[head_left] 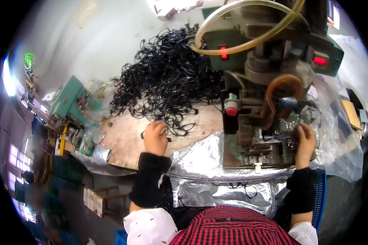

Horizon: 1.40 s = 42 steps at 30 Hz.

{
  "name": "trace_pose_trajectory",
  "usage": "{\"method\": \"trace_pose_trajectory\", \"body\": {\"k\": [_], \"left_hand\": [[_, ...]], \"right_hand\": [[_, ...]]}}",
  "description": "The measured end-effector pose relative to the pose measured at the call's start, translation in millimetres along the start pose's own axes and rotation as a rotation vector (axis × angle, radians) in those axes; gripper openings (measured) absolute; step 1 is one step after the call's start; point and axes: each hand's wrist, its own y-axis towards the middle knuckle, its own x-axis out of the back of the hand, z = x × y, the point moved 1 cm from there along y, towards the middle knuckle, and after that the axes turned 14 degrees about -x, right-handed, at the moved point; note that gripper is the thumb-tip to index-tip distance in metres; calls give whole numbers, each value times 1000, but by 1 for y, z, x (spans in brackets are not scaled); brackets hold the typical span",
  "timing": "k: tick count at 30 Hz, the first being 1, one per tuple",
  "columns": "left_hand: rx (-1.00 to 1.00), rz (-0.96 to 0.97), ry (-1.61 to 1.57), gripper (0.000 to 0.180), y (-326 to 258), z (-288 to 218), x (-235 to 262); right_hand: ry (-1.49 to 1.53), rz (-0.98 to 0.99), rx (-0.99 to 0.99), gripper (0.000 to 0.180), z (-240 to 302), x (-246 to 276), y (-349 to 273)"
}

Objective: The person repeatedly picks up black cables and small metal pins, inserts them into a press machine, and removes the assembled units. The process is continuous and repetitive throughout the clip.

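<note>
My left hand (pixel 155 138) is over the wooden tabletop with its fingers curled in a pinch. A short black cord piece (pixel 169 139) shows beside the fingers, partly hidden by them. On the other side, my right hand (pixel 306 143) is at the right edge of a press machine's tooling (pixel 262 141), thumb and fingertips together. A thin dark cord seems to run from those fingertips across the tooling, though its end is hard to make out. Small shiny metal parts (pixel 291 142) lie in a heap just left of the right hand.
A large tangled pile of black looped cords (pixel 171 73) covers the back of the wooden table (pixel 126 139). The press has a red button (pixel 232 110) and a clear hose (pixel 249 51). Silver foil (pixel 200 157) covers the front edge. A green machine (pixel 71 100) stands left; plastic sheeting (pixel 339 151) hangs right.
</note>
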Motion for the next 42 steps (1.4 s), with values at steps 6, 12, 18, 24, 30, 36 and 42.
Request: {"method": "trace_pose_trajectory", "body": {"k": [6, 12, 18, 24, 30, 36, 42], "left_hand": [[-14, 154, 303, 23, 18, -1, -76], [-107, -306, 20, 12, 39, -71, -42], [392, -376, -987, 10, 35, -107, -46], [518, -447, -1229, 6, 25, -144, -76], [45, -664, -1274, 10, 73, -191, 0], [-184, -566, -1316, 30, 112, -214, 43], [-7, -277, -1329, 26, 94, -260, 30]], "right_hand": [[-206, -16, 253, 12, 25, -16, -31], [-397, -235, 288, 14, 14, 54, -72], [-360, 179, 373, 16, 99, -21, -108], [95, 258, 219, 40, 76, -71, -80], [292, 400, -60, 46, 86, -71, -89], [287, 479, 35, 49, 110, -75, -115], [-735, -93, 612, 26, 82, -14, -66]]}}
